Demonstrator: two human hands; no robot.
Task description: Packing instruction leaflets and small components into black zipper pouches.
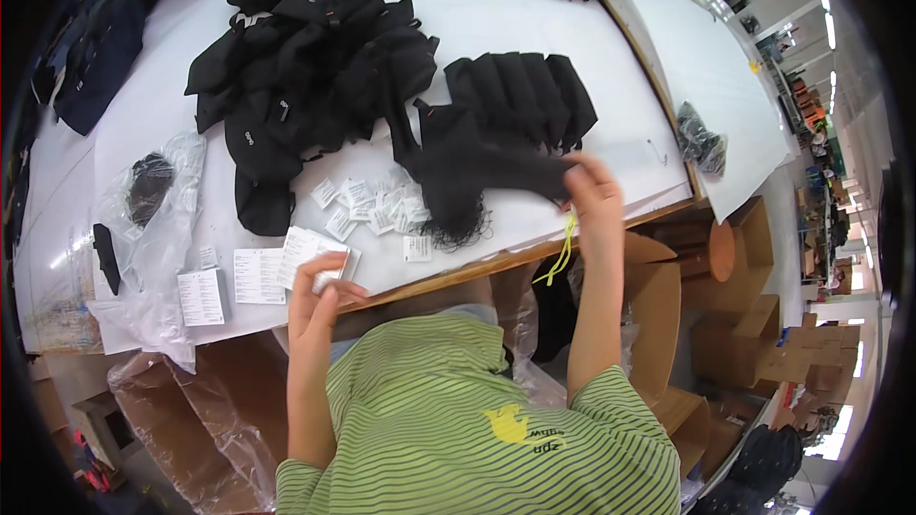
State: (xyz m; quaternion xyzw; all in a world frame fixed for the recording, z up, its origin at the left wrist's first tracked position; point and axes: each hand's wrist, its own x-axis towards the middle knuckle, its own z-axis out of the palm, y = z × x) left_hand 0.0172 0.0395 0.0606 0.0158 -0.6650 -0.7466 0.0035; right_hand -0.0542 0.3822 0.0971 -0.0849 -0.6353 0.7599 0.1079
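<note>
My right hand (593, 193) is closed on the end of a black fabric piece (506, 170), which stretches leftward over the table and is blurred by motion. A bright yellow looped cord (563, 253) hangs below that hand; what it is fastened to is hidden. My left hand (322, 291) is at the table's near edge, thumb and fingers bent over a stack of white printed labels (307, 250). More printed labels (258, 277) lie just left of it. Several small white packets (367, 205) are scattered between my hands, beside a tangle of black threads (460, 224).
A heap of black fabric pieces (315, 76) covers the table's middle left, and a neat overlapping row (520, 91) lies right of it. Clear plastic bags (176, 219) sit at the left. Cardboard boxes (654, 324) stand below the table's wooden edge (534, 256).
</note>
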